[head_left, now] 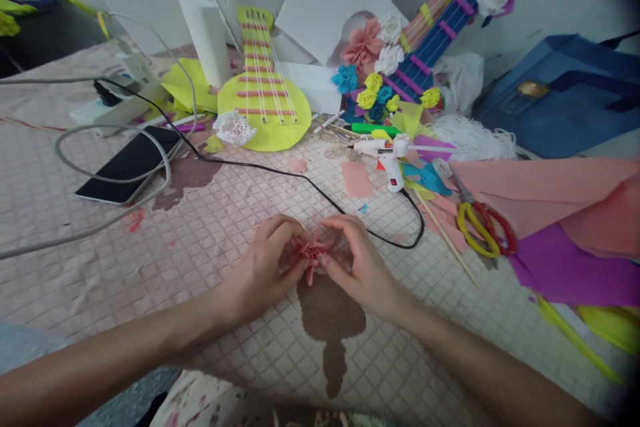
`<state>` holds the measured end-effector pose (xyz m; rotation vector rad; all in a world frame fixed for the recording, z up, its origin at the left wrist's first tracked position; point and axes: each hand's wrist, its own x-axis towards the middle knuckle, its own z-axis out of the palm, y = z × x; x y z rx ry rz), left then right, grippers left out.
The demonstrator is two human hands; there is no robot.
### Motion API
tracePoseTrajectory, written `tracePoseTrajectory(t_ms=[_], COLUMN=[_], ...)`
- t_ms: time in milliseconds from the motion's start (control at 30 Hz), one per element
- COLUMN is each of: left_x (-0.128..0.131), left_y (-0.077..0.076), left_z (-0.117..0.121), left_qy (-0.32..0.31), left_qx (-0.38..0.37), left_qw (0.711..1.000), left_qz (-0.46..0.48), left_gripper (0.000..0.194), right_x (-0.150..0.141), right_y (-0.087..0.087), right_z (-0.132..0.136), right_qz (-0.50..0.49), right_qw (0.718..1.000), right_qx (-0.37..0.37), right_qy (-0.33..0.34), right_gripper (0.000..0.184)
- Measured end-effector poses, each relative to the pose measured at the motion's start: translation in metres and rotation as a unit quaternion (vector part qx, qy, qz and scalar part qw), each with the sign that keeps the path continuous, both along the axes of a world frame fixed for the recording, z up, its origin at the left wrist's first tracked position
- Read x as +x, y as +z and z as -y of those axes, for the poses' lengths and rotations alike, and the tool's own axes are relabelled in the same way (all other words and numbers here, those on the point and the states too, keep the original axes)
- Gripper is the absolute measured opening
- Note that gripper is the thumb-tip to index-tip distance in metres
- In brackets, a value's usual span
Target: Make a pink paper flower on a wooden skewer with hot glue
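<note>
My left hand and my right hand meet over a small pink paper flower low in the middle of the view. Both hands pinch its folded petals with curled fingers, just above the pink quilted cloth. Parts of the flower are hidden by my fingers.
A white glue gun with a black cord lies behind my hands. Scissors and pink and purple paper sheets lie right. A phone, a yellow paper guitar and a flower-covered guitar stand farther back.
</note>
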<state>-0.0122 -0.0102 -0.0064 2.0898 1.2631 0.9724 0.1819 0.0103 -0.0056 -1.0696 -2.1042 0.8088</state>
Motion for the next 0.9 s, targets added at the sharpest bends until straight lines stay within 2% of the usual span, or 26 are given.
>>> tracePoseTrajectory(t_ms=[300,500,700,900], left_x=[0.0002,-0.0002,0.0017,0.0014], left_y=[0.0000,0.0004,-0.0033,-0.0028], left_z=[0.0003,0.0008,-0.0011,-0.0007], left_qy=[0.002,-0.002,0.002,0.003], left_qx=[0.008,-0.006,0.017,0.007], left_qw=[1.000,1.000,1.000,1.000], left_qz=[-0.008,-0.001,-0.020,-0.023], left_gripper=[0.018,0.017,0.019,0.022], right_x=[-0.0048,-0.0047,-0.0029,-0.0042], right_y=[-0.0025,-0.0028,-0.0022,-0.0018], right_z=[0.0021,0.0020,0.0025,0.0038], right_qz=[0.020,0.022,0.010,0.015], right_qw=[1.000,1.000,1.000,1.000], right_qx=[0.009,0.009,0.005,0.014], right_qy=[-0.015,-0.015,-0.011,-0.014], right_gripper=[0.050,0.048,0.043,0.050])
